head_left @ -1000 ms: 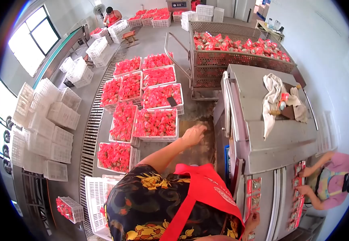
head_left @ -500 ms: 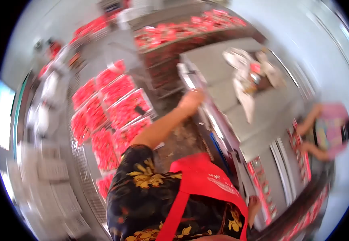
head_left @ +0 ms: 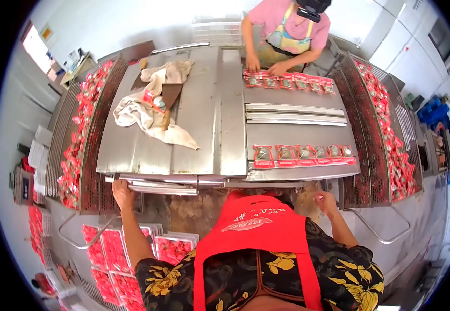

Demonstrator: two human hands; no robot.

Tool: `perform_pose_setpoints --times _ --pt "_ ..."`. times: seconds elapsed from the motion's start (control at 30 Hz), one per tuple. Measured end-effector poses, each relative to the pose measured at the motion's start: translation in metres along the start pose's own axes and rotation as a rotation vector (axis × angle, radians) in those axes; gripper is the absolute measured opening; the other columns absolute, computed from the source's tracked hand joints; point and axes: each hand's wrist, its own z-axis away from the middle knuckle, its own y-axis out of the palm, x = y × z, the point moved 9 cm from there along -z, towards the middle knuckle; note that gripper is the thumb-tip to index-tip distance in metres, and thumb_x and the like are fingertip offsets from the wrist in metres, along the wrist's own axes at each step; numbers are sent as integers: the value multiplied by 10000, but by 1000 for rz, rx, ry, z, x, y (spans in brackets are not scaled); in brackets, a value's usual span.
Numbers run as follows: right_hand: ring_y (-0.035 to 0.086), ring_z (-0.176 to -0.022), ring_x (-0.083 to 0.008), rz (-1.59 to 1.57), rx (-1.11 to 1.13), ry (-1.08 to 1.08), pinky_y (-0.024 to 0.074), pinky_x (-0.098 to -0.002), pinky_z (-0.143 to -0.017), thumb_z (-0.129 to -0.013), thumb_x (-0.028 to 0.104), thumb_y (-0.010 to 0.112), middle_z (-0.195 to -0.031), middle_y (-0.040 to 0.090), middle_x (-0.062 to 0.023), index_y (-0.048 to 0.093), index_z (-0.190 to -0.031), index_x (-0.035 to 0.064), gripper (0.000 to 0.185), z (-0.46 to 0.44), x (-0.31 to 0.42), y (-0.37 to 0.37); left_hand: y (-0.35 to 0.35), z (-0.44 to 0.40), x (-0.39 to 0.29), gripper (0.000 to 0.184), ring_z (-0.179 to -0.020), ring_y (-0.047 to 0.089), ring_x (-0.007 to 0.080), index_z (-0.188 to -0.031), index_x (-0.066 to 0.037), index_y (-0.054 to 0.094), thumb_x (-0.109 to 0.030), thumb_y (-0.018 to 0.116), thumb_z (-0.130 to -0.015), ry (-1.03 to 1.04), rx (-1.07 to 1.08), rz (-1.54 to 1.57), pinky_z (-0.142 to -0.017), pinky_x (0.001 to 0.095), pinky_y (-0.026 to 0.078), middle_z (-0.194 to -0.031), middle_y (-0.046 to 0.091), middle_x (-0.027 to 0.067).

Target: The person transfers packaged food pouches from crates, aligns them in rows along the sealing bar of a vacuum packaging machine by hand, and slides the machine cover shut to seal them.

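Red packets (head_left: 303,156) lie in a row ahead of the right hand (head_left: 326,202), just inside the near edge of the bench (head_left: 297,135). That hand hangs apart from the edge, fingers bent; whether they grip anything, I cannot tell. Stained floor (head_left: 306,199) shows between it and the edge, and a perforated cart (head_left: 365,140) stands near on its right. Beyond the row, a band of metal reaches to the rails (head_left: 296,114).

The left hand (head_left: 123,194) is at a bar (head_left: 162,188) along the metal cover's (head_left: 204,155) front edge; I cannot tell whether its fingers wrap it. Ahead and rightward of it lies a cloth (head_left: 178,139).
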Motion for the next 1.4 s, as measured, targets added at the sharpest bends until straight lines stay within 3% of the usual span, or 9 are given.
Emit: perform_pose_setpoints --times 0.1,0.17,0.3,0.43,0.6,0.7,0.73,1.0,1.4 --pt "644 -620 -190 81 -60 -79 500 -318 -591 -834 126 661 -707 679 -97 688 -853 33 99 -2 -66 14 0 0 -6 111 -900 520 361 -736 -30 556 -20 644 -669 -41 1 -21 -862 458 419 -827 542 146" --pt "640 -617 -170 -95 107 203 500 -323 -568 -818 86 665 -717 694 -71 690 -842 29 67 5 -134 41 -3 0 -9 111 -912 515 358 -738 -30 562 -36 660 -686 -64 -20 -18 -871 457 416 -831 540 144" --pt "645 -635 -158 -183 215 285 504 -319 -569 -788 29 673 -743 707 -57 694 -808 19 31 26 -209 73 -1 1 -8 146 -975 504 354 -742 -27 572 -56 696 -671 -157 18 -22 -910 457 403 -858 545 143" --pt "520 -464 -281 -467 341 402 383 -344 -420 -851 311 470 -683 639 -166 632 -836 0 351 28 -238 97 -4 2 -12 55 -919 512 359 -712 -38 564 -20 610 -687 -78 -35 -80 -864 454 408 -854 550 149" --pt "483 -501 -229 -1221 547 860 368 -333 -437 -864 230 522 -654 552 -103 581 -861 27 211 27 -290 150 18 1 5 119 -947 535 366 -733 -42 604 -84 670 -643 3 114 -157 -890 454 422 -874 579 149" --pt "481 -499 -203 -668 347 628 371 -329 -436 -853 84 587 -654 552 -102 585 -865 38 48 24 -236 104 35 1 15 192 -929 550 359 -731 -49 624 -130 737 -598 51 282 -224 -873 462 438 -867 591 140" --pt "475 -493 -188 -804 349 709 366 -323 -432 -823 -32 617 -653 554 -95 589 -878 32 89 23 -250 114 45 0 21 230 -918 557 354 -728 -53 632 -149 771 -571 17 421 -261 -861 466 446 -861 595 134" --pt "547 -522 -184 -641 295 665 427 -302 -449 -840 7 643 -658 588 -100 621 -845 13 23 76 -224 106 29 8 7 182 -907 517 361 -748 -51 577 -42 686 -603 48 91 -225 -856 458 422 -887 557 134" --pt "546 -516 -175 -475 230 582 450 -293 -451 -840 12 646 -660 587 -97 628 -864 0 32 67 -208 85 17 3 -5 66 -906 530 371 -758 -27 584 -5 588 -696 13 95 -182 -854 466 415 -866 570 157"
